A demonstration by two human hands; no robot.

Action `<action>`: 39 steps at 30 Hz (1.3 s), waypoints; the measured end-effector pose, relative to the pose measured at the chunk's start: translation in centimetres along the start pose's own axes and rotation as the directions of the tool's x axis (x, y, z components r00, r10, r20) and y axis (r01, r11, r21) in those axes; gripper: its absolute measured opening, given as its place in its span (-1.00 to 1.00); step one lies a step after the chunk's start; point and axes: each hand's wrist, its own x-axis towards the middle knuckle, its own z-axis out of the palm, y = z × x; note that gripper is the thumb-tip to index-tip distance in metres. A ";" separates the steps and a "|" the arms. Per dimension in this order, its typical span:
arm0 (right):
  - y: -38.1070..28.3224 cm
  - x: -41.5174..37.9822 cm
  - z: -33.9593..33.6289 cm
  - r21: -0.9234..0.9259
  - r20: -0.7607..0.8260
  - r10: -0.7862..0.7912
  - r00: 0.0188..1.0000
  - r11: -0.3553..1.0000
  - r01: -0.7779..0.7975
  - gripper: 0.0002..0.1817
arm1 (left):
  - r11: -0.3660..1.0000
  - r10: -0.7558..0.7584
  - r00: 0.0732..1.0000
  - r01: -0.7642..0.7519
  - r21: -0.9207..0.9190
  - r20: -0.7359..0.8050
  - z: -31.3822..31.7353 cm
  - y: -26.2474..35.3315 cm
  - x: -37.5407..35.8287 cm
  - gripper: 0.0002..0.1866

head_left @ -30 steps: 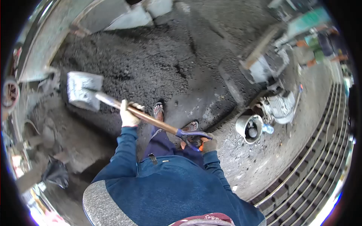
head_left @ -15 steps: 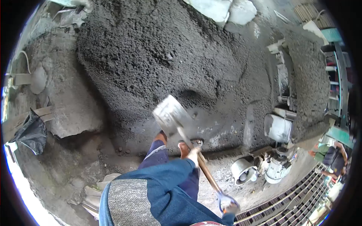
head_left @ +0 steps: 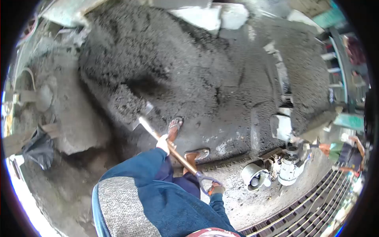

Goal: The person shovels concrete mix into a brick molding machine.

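Note:
I hold a shovel point(head_left: 183, 161) slantwise in front of my legs. My left hand point(head_left: 162, 144), which looks pale as if gloved, is wrapped round the lower shaft near the blade. The D-shaped grip at the top end is in my right hand point(head_left: 216, 189), fingers closed on it. Dark, damp, gritty material point(head_left: 127, 103) covers the blade, so only bits of its metal edge show. Behind the blade lies a broad heap of the same dark material point(head_left: 189, 67), with a shadowed hollow near the shovel.
A concrete slab point(head_left: 79, 114) stands left, with a black plastic bag point(head_left: 39, 148) beside it. To the right are an electric motor point(head_left: 287, 172) and a metal bell-shaped part point(head_left: 252, 175). Another person point(head_left: 349, 154) is at the far right, near rows of dark blocks point(head_left: 308, 209).
The shovel blade has swung left and into the heap's near edge, and dark material now covers it. Both hands moved left with the shovel, and my feet stand further apart.

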 end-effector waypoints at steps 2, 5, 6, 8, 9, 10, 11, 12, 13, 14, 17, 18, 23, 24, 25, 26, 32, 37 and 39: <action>0.6 1.0 -2.1 -0.074 0.008 0.058 0.998 0.996 -0.058 -0.93 | 0.996 -0.015 1.000 0.014 0.088 0.005 0.1 -0.8 -2.4 -0.65; 2.2 -1.8 -4.8 0.110 0.105 0.182 0.978 0.975 -0.193 -0.71 | 0.980 0.004 0.999 0.005 0.199 -0.045 -0.1 -2.2 -3.5 -0.62; 6.0 1.0 -7.1 0.141 0.130 0.050 0.990 0.988 -0.068 -0.68 | 0.973 0.027 0.999 -0.019 0.230 -0.034 0.2 -2.6 -4.9 -0.63; 10.2 3.5 -9.1 0.270 0.190 -0.008 0.982 0.962 -0.045 -0.63 | 0.946 0.016 0.999 -0.002 0.324 -0.040 0.9 -3.4 -4.8 -0.63; 11.3 1.8 -10.1 0.352 0.253 0.058 0.966 0.924 -0.148 -0.60 | 0.925 0.033 0.998 -0.008 0.379 -0.058 1.7 -4.3 -5.3 -0.62; 12.7 0.1 -10.1 0.108 0.133 0.032 0.991 0.993 -0.046 -0.48 | 0.909 -0.011 0.997 0.040 0.415 -0.073 2.0 -4.5 -4.5 -0.63; 13.2 -1.7 -9.2 -0.157 0.015 -0.019 1.000 0.987 0.021 -0.35 | 0.886 -0.018 0.998 0.041 0.462 -0.053 2.9 -5.4 -4.8 -0.64; 13.9 -1.6 -9.0 -0.021 0.012 0.009 1.000 1.000 -0.009 -0.35 | 0.853 0.001 1.000 -0.014 0.522 0.026 4.5 -6.5 -5.9 -0.64; 15.8 -1.8 -9.6 0.109 0.019 0.036 0.999 0.993 -0.038 -0.33 | 0.819 0.014 0.994 -0.073 0.569 0.109 5.7 -7.9 -7.6 -0.64; 18.6 -0.9 -10.6 0.236 0.025 0.063 0.998 0.969 -0.067 -0.32 | 0.785 -0.001 0.991 -0.083 0.613 0.136 7.6 -9.2 -9.0 -0.64; 27.4 11.3 -12.9 0.662 0.067 0.153 0.986 0.732 -0.158 -0.78 | 0.715 -0.137 0.963 -0.065 0.696 0.231 14.9 -13.4 -14.1 -0.64; 27.8 11.8 -12.2 0.694 0.097 -0.102 0.990 0.720 0.006 -0.67 | 0.668 -0.159 0.928 -0.151 0.729 0.338 18.1 -15.1 -18.3 -0.66; 5.6 -13.4 -5.1 0.738 -0.540 -0.406 0.737 0.193 0.647 -0.62 | 0.612 -0.553 0.533 -0.262 0.746 0.641 33.7 -22.1 -31.8 -0.64; 1.2 -19.2 -4.3 0.648 -0.662 -0.412 0.626 0.105 0.754 -0.66 | 0.614 -0.614 0.431 -0.264 0.743 0.661 36.5 -23.1 -35.6 -0.66; -2.7 -25.1 -3.7 0.526 -0.756 -0.430 0.492 0.046 0.849 -0.67 | 0.631 -0.627 0.400 -0.241 0.737 0.668 39.0 -24.3 -39.2 -0.67; -4.4 -27.7 -4.1 0.361 -0.797 -0.515 0.314 0.010 0.933 -0.64 | 0.636 -0.642 0.341 -0.264 0.725 0.687 41.3 -25.2 -41.9 -0.68; -11.4 -40.2 -4.3 -0.764 -0.166 -0.643 -0.748 -0.396 0.510 -0.47 | 0.643 -0.740 0.101 -0.185 0.743 0.665 48.7 -26.3 -46.1 -0.67; -8.0 -28.1 3.2 -0.790 0.150 -0.866 -0.476 -0.394 0.469 -0.75 | 0.549 -0.613 0.389 -0.417 0.725 0.688 45.9 -23.2 -36.1 -0.72; -3.8 -21.3 4.3 -0.815 0.227 -0.926 -0.302 -0.350 0.461 -0.69 | 0.519 -0.652 0.373 -0.414 0.748 0.660 41.0 -20.1 -36.7 -0.70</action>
